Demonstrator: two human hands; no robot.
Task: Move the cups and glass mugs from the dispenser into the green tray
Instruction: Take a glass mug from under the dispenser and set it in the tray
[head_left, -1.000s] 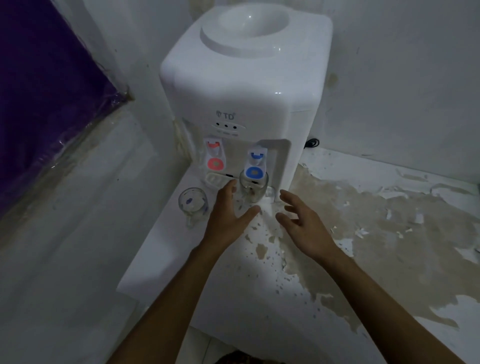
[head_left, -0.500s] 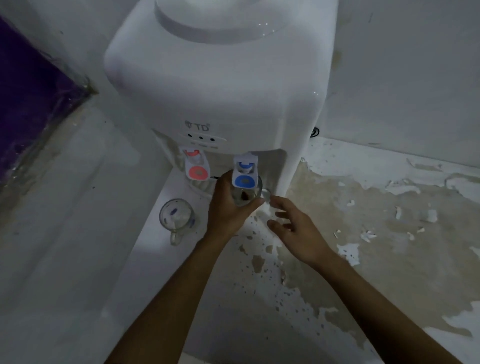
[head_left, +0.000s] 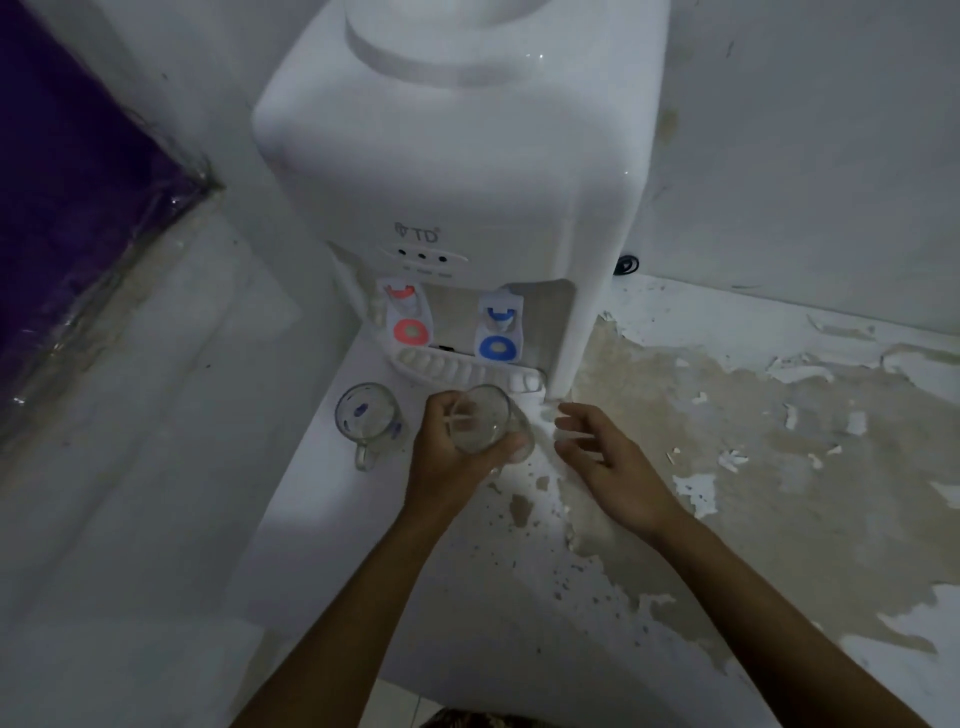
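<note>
A white water dispenser (head_left: 467, 171) stands at the back, with a red tap (head_left: 408, 317) and a blue tap (head_left: 497, 332) over a drip tray (head_left: 457, 370). My left hand (head_left: 449, 457) is closed around a clear glass (head_left: 480, 423), held just in front of the drip tray. A glass mug (head_left: 366, 418) with blue dots and a handle toward me stands on the counter to the left of that hand. My right hand (head_left: 608, 457) hovers to the right of the glass, fingers apart and holding nothing. No green tray is in view.
The white counter (head_left: 727, 467) has peeling paint and brown patches on the right. A wall runs behind, and a dark purple surface (head_left: 67, 182) fills the upper left. A black cable (head_left: 626, 265) shows behind the dispenser.
My left hand closed on the glass under the blue tap and has pulled it out toward me, clear of the drip tray. My right hand stayed beside it.
</note>
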